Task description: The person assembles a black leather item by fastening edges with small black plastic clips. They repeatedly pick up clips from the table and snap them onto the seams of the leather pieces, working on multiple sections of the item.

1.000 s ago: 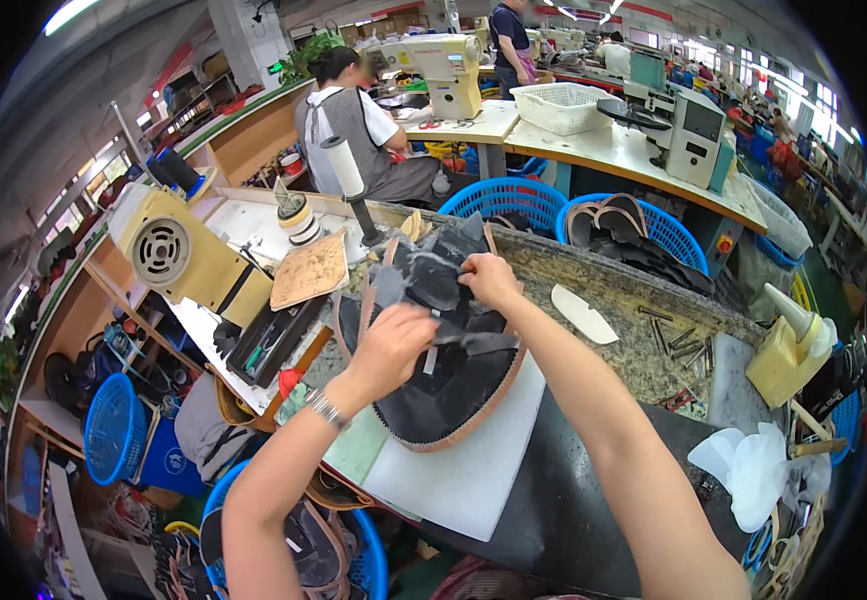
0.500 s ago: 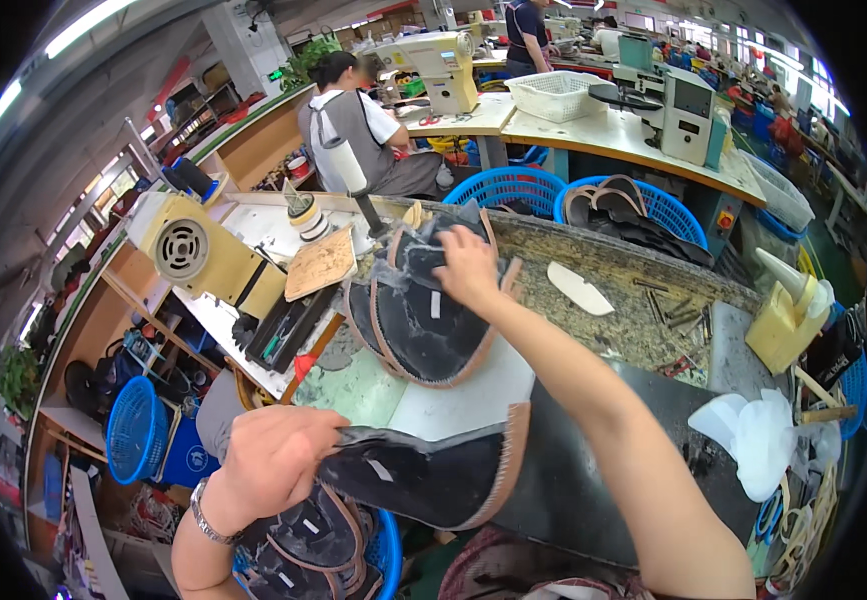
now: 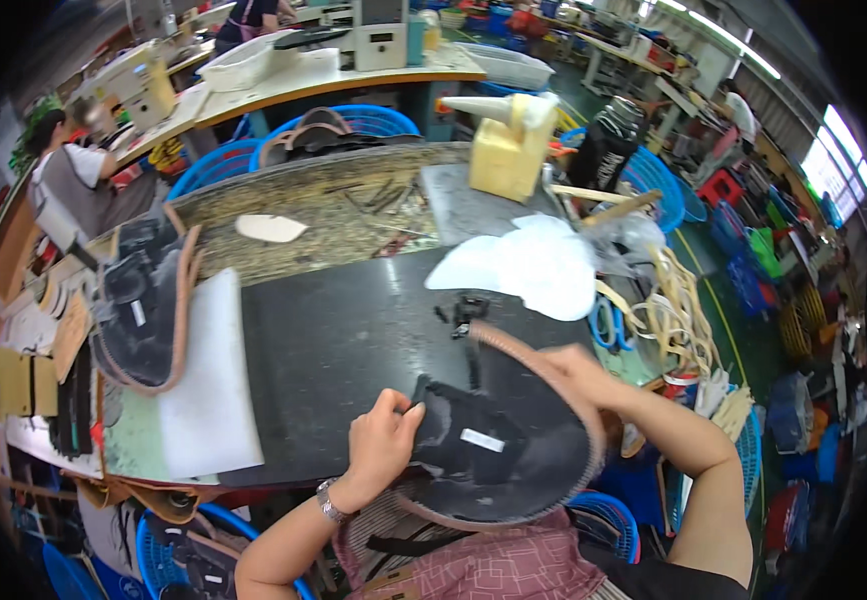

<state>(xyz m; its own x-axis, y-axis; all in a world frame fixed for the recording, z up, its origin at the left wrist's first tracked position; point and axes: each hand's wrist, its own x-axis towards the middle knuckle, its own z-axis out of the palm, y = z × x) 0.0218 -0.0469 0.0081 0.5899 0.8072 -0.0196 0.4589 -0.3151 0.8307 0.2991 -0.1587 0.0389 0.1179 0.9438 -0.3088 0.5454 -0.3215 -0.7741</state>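
A black shoe upper point(image 3: 543, 460) with a brown toothed border and a small white label is held over the near edge of the dark work mat point(image 3: 323, 340). My left hand point(image 3: 381, 440), wearing a metal watch, pinches its left edge near the label. At the upper's right side, my right hand point(image 3: 583, 375) is closed on the brown border; its fingers are partly hidden and blurred. Small black scraps point(image 3: 465, 312) lie on the mat just beyond the upper. More black uppers point(image 3: 153, 310) are stacked at the left, beside a white sheet point(image 3: 211, 390).
White thin pieces point(image 3: 528, 265) lie at the mat's right, near blue-handled scissors point(image 3: 608, 322) and pale strips point(image 3: 688, 310). A yellow bottle point(image 3: 508, 150) stands behind. One off-white cut piece point(image 3: 271, 228) rests on the worn board. A blue basket point(image 3: 158, 560) holds uppers below left.
My view has swung right. My right hand has left the stack and now grips the brown border of the upper in my left hand. The upper has been turned and brought over the mat.
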